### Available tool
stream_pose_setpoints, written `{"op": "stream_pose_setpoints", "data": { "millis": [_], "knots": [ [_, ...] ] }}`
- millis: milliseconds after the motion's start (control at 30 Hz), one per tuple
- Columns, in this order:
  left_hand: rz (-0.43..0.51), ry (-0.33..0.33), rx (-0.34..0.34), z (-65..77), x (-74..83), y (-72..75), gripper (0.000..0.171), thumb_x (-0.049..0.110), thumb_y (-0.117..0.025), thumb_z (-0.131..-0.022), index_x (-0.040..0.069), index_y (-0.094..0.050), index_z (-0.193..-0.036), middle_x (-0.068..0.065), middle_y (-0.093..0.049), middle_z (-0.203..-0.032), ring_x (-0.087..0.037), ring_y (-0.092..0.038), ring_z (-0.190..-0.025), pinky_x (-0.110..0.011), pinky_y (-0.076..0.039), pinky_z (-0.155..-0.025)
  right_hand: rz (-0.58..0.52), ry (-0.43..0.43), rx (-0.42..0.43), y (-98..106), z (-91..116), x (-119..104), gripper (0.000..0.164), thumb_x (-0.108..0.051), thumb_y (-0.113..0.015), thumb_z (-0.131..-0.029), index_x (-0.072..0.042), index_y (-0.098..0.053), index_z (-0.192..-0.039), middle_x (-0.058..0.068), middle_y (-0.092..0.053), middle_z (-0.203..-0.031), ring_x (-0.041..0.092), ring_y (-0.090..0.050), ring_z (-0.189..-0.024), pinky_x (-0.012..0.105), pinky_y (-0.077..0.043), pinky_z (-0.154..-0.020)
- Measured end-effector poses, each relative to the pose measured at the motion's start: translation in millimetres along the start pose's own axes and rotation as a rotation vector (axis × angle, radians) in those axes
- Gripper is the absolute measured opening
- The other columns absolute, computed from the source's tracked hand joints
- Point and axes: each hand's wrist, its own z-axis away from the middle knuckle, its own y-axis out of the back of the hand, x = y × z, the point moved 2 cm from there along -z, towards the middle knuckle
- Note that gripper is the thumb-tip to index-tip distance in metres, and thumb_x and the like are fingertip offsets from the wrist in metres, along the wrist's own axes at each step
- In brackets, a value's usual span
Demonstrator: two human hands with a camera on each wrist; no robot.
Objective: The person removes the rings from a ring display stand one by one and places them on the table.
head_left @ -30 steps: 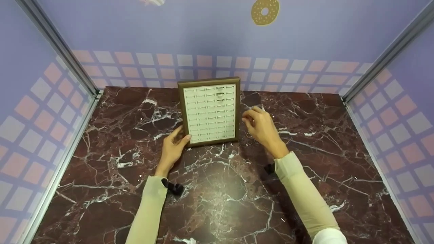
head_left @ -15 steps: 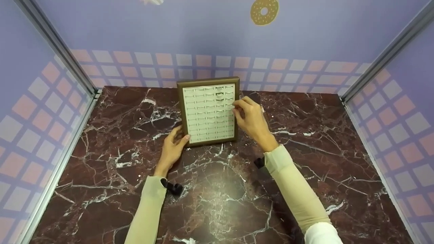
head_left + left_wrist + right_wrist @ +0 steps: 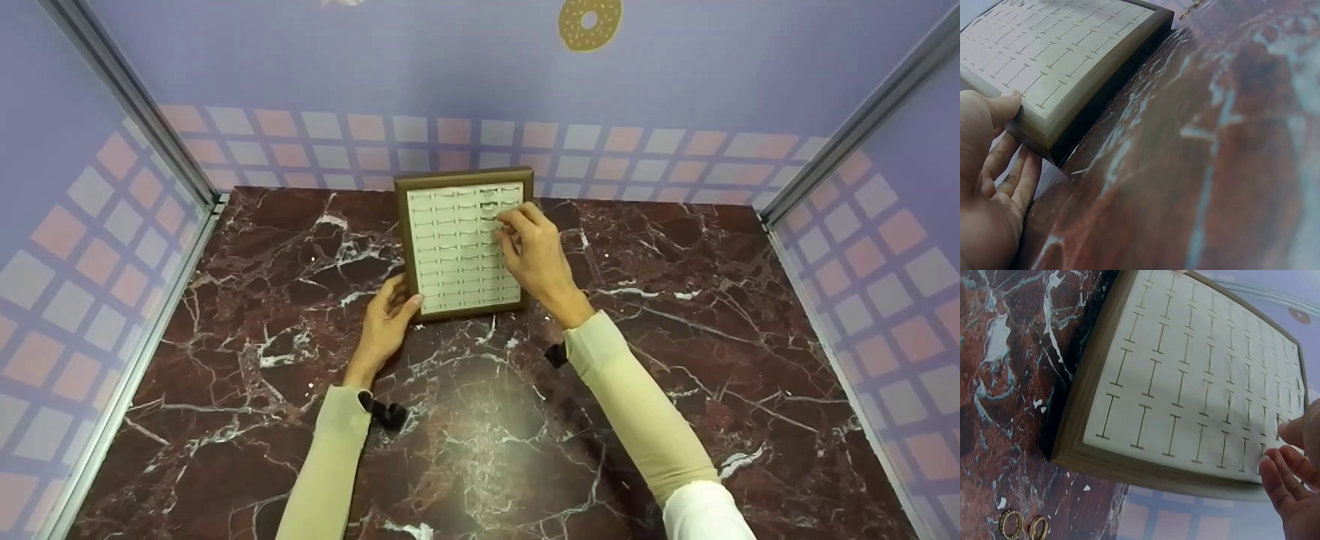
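Observation:
A wood-framed ring display tray [image 3: 450, 255] with a white slotted pad stands tilted up at the back of the table. My left hand [image 3: 384, 322] grips its lower left corner; in the left wrist view the thumb lies on the front and the fingers are behind the edge. A few rings [image 3: 489, 205] show in the upper slots. My right hand [image 3: 536, 251] has its thumb and fingertips at the pad's upper right part, curled in a pinch. What they pinch looks like a small ring, mostly hidden by the fingers.
Gold rings [image 3: 1010, 524] lie on the dark red marble table [image 3: 285, 450] beside the tray. Behind is a purple wall [image 3: 300, 67] with a tile print, and side panels stand left and right. A black strap mount [image 3: 388, 415] sits on the left wrist.
My right hand has moved left and slightly up, from beside the tray's right edge to over its pad. The left hand and the tray stay nearly in place.

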Motion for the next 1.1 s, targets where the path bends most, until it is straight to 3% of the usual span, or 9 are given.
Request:
{"op": "stream_pose_setpoints", "data": {
  "millis": [333,1100],
  "knots": [
    [-0.004,-0.003,-0.007,-1.5,-0.6,-6.9,0.051,0.011,-0.068,-0.106,0.000,-0.052,-0.152,-0.024,-0.061,-0.148,-0.038,-0.061,-0.133,-0.052,-0.048,-0.118,0.051,-0.052,0.003,-8.5,-5.5,-0.5,0.011,0.000,-0.070,-0.100,0.001,-0.075,-0.110,0.014,-0.066,-0.104,0.025,-0.071,-0.092,0.029,-0.062,-0.081],
    [0.005,-0.013,0.013,-1.9,0.5,-0.4,0.047,0.009,-0.069,-0.105,-0.001,-0.055,-0.149,-0.025,-0.063,-0.146,-0.038,-0.063,-0.131,-0.051,-0.049,-0.117,0.101,-0.105,-0.041,-13.8,-12.2,-10.2,0.009,-0.001,-0.064,-0.104,-0.001,-0.072,-0.106,0.013,-0.063,-0.111,0.026,-0.070,-0.098,0.034,-0.063,-0.086]
  ]
}}
